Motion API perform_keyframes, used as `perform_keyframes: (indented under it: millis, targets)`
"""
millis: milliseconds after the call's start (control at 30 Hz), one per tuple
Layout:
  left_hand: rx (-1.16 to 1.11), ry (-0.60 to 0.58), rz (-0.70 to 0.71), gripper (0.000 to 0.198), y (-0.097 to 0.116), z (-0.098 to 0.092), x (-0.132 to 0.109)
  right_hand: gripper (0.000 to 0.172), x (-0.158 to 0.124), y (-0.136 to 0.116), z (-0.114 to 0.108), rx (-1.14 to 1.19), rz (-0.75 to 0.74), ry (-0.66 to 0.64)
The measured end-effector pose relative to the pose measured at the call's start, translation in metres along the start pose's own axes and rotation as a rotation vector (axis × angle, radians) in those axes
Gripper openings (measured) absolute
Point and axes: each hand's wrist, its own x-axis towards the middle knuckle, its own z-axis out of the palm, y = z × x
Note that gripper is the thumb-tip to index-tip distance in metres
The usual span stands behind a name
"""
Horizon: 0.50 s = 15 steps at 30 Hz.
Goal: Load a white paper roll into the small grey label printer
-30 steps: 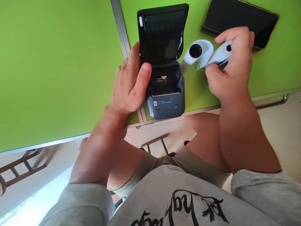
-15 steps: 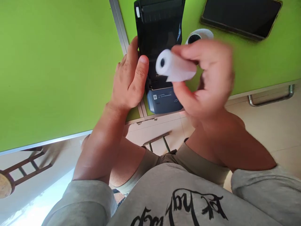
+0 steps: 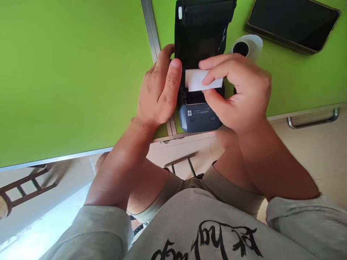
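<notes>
A dark label printer (image 3: 200,121) stands near the table's front edge with its black lid (image 3: 203,36) raised. My left hand (image 3: 161,90) grips the printer's left side, the thumb along the upper edge and the other fingers partly hidden. Over the printer's paper bay, my right hand (image 3: 235,86) pinches a small white paper roll (image 3: 195,80) between thumb and fingers. The roll lies crosswise in or just above the bay; I cannot tell whether it touches the bottom. Its right end is partly covered by my fingers.
Behind my right hand is another white roll (image 3: 255,45) with a dark core. A black tablet or large phone (image 3: 294,23) lies at the back right. A metal seam (image 3: 151,29) crosses the green tabletop (image 3: 67,72). A metal handle (image 3: 314,121) sticks out at the front right.
The small paper roll has gone down to the printer's bay and turned crosswise, its end hole no longer facing me. My left hand stays on the printer. The whole view has shifted slightly.
</notes>
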Motion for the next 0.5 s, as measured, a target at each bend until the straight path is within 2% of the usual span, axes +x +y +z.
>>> perform_keyframes:
  millis: [200, 300, 433, 500]
  targets:
    - [-0.031, 0.008, 0.039, 0.076, -0.004, 0.000, 0.001, 0.008, -0.003, 0.009, 0.005, 0.068, 0.010, 0.032]
    - [-0.028, -0.067, 0.078, 0.078, -0.006, -0.003, 0.002, 0.007, -0.004, 0.007, 0.002, 0.109, 0.004, 0.025]
    - [0.017, -0.138, 0.107, 0.097, -0.009, -0.005, 0.003, 0.013, -0.006, 0.001, -0.004, 0.213, -0.108, -0.014]
    - [0.013, -0.116, 0.073, 0.106, -0.012, -0.003, 0.003, 0.017, -0.007, 0.000, -0.007, 0.245, -0.178, -0.051]
